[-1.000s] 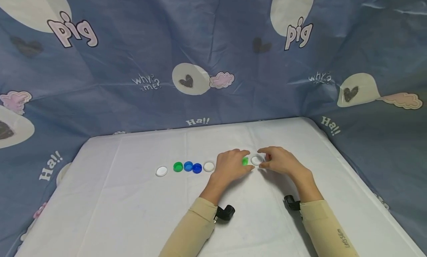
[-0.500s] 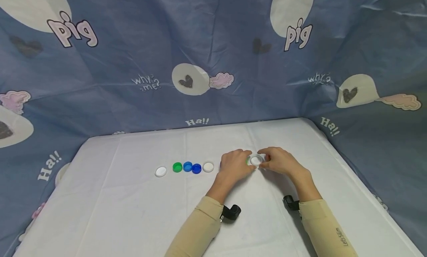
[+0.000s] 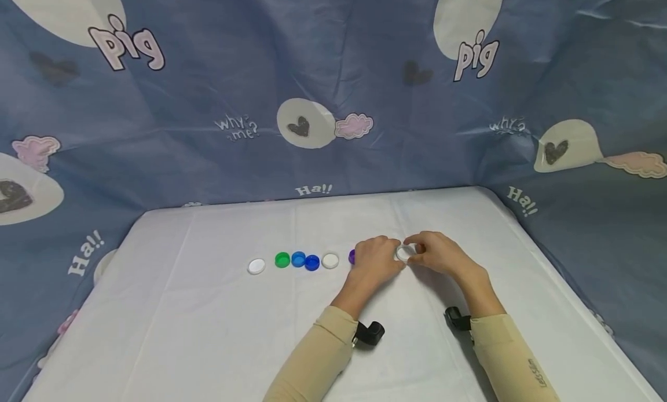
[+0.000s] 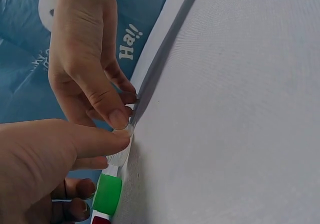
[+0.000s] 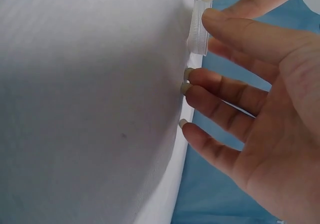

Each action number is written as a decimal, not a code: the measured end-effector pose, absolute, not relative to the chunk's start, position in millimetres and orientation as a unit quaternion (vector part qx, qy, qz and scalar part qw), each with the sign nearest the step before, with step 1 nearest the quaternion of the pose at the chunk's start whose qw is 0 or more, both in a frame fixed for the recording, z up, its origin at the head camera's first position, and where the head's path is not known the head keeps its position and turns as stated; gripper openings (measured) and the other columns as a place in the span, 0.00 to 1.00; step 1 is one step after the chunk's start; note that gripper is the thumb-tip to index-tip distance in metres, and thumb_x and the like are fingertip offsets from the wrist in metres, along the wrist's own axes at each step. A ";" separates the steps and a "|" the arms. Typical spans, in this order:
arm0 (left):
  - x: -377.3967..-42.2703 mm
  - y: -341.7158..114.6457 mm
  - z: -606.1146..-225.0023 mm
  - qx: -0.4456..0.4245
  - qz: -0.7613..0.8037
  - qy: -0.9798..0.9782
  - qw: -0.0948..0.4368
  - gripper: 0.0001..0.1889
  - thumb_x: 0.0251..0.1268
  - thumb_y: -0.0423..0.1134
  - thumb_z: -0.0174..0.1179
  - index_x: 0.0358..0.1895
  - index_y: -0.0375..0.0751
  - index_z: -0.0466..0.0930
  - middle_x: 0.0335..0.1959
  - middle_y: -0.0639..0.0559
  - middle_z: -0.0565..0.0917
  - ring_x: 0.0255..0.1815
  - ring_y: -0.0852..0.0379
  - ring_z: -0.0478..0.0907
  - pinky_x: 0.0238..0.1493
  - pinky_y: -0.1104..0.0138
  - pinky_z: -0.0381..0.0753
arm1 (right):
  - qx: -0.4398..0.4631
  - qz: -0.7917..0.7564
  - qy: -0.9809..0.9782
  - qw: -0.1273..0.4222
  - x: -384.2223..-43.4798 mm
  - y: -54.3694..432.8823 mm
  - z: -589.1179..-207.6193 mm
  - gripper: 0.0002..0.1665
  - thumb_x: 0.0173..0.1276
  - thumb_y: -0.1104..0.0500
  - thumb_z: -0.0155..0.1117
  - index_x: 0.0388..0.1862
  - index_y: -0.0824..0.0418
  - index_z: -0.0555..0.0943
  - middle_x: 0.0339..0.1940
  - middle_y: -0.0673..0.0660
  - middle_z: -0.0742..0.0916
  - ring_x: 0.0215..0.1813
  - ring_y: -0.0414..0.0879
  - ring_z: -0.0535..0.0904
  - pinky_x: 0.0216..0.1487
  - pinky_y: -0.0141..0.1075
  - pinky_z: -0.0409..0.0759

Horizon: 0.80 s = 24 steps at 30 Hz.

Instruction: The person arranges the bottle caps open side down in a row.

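Left hand (image 3: 374,260) shifted nearer right hand (image 3: 439,253), both hands pinching the clear cap (image 3: 405,253)

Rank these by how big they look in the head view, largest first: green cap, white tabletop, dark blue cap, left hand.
1. White tabletop
2. Left hand
3. Green cap and dark blue cap: too alike to rank.

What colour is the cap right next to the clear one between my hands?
Green; that cap shows best in the left wrist view.
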<state>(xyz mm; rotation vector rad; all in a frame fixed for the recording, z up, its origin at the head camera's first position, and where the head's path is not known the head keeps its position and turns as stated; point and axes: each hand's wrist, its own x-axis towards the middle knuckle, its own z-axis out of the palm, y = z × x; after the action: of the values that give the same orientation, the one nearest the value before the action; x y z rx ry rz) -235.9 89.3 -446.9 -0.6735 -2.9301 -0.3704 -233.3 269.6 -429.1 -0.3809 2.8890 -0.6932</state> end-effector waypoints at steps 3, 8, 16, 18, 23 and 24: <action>-235.5 90.7 -446.1 -0.223 -0.123 -0.965 0.057 0.11 0.57 0.54 0.68 0.41 0.58 0.86 0.31 0.58 0.85 0.32 0.55 0.82 0.26 0.62 0.73 | -0.127 -0.232 0.962 0.072 -232.8 269.9 -428.9 0.24 0.60 0.58 0.73 0.57 0.57 0.83 0.29 0.50 0.78 0.30 0.42 0.71 0.34 0.37 0.68; -234.3 91.2 -446.2 -0.221 -0.120 -0.966 0.061 0.12 0.57 0.54 0.68 0.43 0.58 0.86 0.32 0.58 0.85 0.33 0.55 0.83 0.26 0.62 0.73 | -0.121 -0.227 0.963 0.077 -231.9 267.2 -428.1 0.27 0.59 0.56 0.74 0.59 0.57 0.82 0.28 0.51 0.77 0.29 0.42 0.70 0.31 0.36 0.67; -233.2 91.4 -446.6 -0.223 -0.115 -0.966 0.059 0.14 0.58 0.55 0.69 0.45 0.58 0.86 0.32 0.58 0.85 0.32 0.56 0.82 0.26 0.63 0.72 | -0.124 -0.225 0.964 0.072 -229.9 266.0 -430.0 0.27 0.58 0.57 0.75 0.58 0.57 0.83 0.28 0.50 0.78 0.29 0.42 0.70 0.31 0.36 0.67; -233.7 91.0 -446.1 -0.224 -0.117 -0.966 0.063 0.13 0.57 0.55 0.69 0.44 0.58 0.86 0.31 0.58 0.85 0.32 0.56 0.82 0.26 0.63 0.71 | -0.130 -0.225 0.963 0.067 -230.1 266.2 -430.0 0.27 0.58 0.57 0.75 0.58 0.58 0.83 0.28 0.50 0.78 0.29 0.42 0.71 0.31 0.36 0.67; -235.3 89.7 -444.8 -0.227 -0.123 -0.964 0.068 0.15 0.56 0.56 0.70 0.46 0.60 0.87 0.33 0.59 0.86 0.34 0.57 0.83 0.26 0.63 0.73 | -0.130 -0.225 0.963 0.065 -230.2 266.2 -427.6 0.27 0.58 0.56 0.75 0.57 0.57 0.83 0.29 0.50 0.79 0.28 0.41 0.72 0.30 0.36 0.68; -235.6 89.3 -444.5 -0.228 -0.124 -0.963 0.068 0.16 0.56 0.56 0.70 0.47 0.61 0.86 0.34 0.59 0.86 0.35 0.57 0.83 0.27 0.63 0.74 | -0.130 -0.226 0.963 0.065 -230.1 266.4 -426.9 0.27 0.57 0.56 0.75 0.58 0.57 0.83 0.29 0.50 0.79 0.28 0.41 0.72 0.30 0.36 0.69</action>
<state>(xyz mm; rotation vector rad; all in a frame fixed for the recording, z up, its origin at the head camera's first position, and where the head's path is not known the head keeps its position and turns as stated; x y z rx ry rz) -235.6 89.3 -444.5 -0.6863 -2.9032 -0.3731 -230.1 266.4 -426.9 -0.3929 2.9074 -0.6829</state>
